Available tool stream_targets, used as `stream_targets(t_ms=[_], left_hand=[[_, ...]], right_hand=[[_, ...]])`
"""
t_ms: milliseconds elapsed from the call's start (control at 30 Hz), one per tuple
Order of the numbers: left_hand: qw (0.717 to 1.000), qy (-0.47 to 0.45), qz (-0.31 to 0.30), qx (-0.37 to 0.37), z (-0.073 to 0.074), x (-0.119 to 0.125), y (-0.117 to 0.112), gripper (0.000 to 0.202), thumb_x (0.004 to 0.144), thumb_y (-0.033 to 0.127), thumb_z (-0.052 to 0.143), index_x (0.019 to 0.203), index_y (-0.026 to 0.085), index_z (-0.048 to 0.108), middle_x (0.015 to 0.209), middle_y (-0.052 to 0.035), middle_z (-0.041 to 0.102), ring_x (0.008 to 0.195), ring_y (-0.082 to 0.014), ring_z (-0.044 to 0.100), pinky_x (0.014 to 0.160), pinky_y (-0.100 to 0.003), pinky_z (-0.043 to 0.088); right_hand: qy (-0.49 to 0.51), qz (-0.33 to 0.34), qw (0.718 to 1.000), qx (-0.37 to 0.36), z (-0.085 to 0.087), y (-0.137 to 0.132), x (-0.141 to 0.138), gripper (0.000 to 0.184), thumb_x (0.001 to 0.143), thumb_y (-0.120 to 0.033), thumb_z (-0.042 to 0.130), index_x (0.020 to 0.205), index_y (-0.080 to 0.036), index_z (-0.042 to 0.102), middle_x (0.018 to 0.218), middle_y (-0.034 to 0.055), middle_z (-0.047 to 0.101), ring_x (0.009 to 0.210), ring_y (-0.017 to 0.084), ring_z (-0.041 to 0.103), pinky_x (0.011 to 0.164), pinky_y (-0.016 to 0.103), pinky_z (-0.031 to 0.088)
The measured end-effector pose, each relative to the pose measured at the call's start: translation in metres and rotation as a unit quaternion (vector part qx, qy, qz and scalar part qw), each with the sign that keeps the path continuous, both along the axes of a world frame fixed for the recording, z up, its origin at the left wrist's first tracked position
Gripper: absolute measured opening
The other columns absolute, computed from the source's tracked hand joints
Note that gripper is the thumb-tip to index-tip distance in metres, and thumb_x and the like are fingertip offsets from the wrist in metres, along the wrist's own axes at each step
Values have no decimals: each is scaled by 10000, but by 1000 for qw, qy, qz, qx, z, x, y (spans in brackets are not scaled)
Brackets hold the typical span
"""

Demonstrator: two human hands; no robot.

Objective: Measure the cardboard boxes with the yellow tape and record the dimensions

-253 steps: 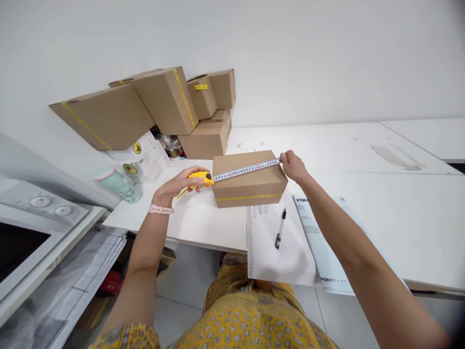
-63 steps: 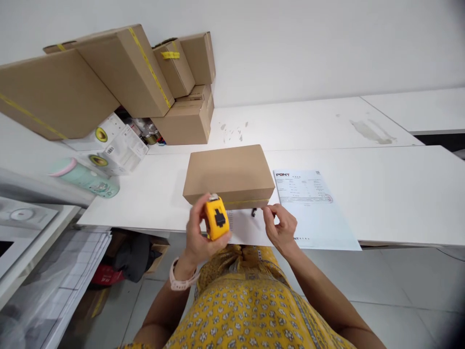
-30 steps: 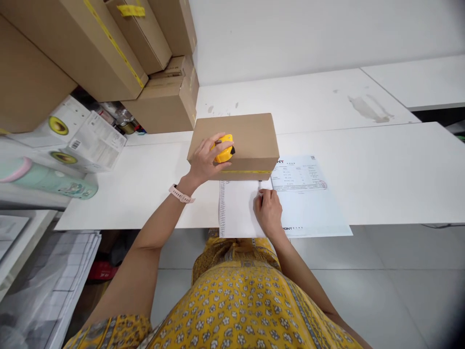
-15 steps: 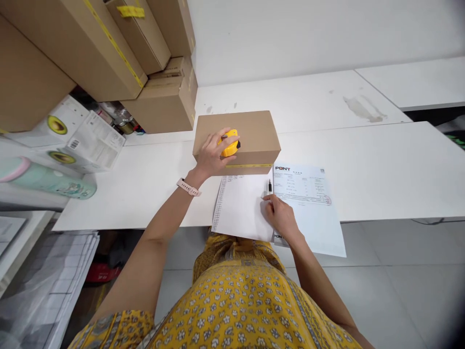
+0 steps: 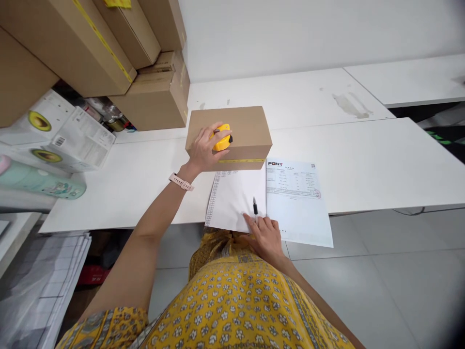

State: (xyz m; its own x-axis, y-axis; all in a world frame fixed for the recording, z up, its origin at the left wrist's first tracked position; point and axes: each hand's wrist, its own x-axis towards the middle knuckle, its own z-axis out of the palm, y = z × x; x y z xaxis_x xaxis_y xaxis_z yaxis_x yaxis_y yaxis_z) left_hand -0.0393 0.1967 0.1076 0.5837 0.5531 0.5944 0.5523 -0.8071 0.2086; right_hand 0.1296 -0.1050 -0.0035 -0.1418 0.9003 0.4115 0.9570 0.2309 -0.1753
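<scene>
My left hand (image 5: 203, 151) rests on the top and front edge of a closed cardboard box (image 5: 247, 127), its fingers wrapped round a yellow tape measure (image 5: 222, 137). A pink watch strap circles that wrist. Lower down, my right hand (image 5: 267, 237) lies over the bottom edge of an open notebook (image 5: 232, 203). A pen (image 5: 255, 206) with a black grip sticks up from between its fingers, the tip pointing away from me, and the index finger touches the page. Beside the page is a printed sheet (image 5: 301, 213) headed PONY; its lower edge hangs past the table.
Stacked cardboard boxes (image 5: 156, 102) fill the back left, above white cartons with avocado pictures (image 5: 76, 140). A mint-green bottle (image 5: 54, 184) lies at the left end of the white table (image 5: 363, 165). Behind runs a white wall (image 5: 290, 34).
My right hand has slid toward me and down the notebook page, carrying the pen along. My left hand stays on the box with the tape measure. The whole view has shifted slightly.
</scene>
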Motion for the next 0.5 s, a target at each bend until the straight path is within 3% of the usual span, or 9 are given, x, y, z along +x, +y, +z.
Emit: stream_targets(t_ms=[133, 300, 500], left_hand=[[1000, 4, -5, -1, 0, -1, 1, 533, 932, 587, 647, 1360, 269, 664, 1464, -123, 589, 1257, -349, 605, 1075, -526, 493], [1000, 5, -2, 2, -1, -1, 1, 541, 936, 606, 636, 1356, 266, 665, 1460, -122, 589, 1246, -345, 602, 1059, -517, 496], [1000, -10, 17, 0, -4, 15, -3, 509, 942, 581, 653, 1346, 272, 673, 1455, -115, 590, 1250, -345, 594, 1059, -514, 494]], right_hand=[[-75, 35, 997, -4, -5, 13, 12, 520, 902, -37, 556, 1407, -157, 581, 901, 100, 628, 838, 252, 471, 717, 379, 338], [-63, 122, 990, 31, -5, 25, 55, 302, 979, -117, 520, 1237, -136, 676, 829, 73, 577, 815, 235, 458, 696, 379, 326], [-11, 220, 975, 40, -16, 36, 73, 334, 1018, -112, 464, 1282, -180, 656, 791, 39, 554, 763, 202, 443, 687, 355, 357]])
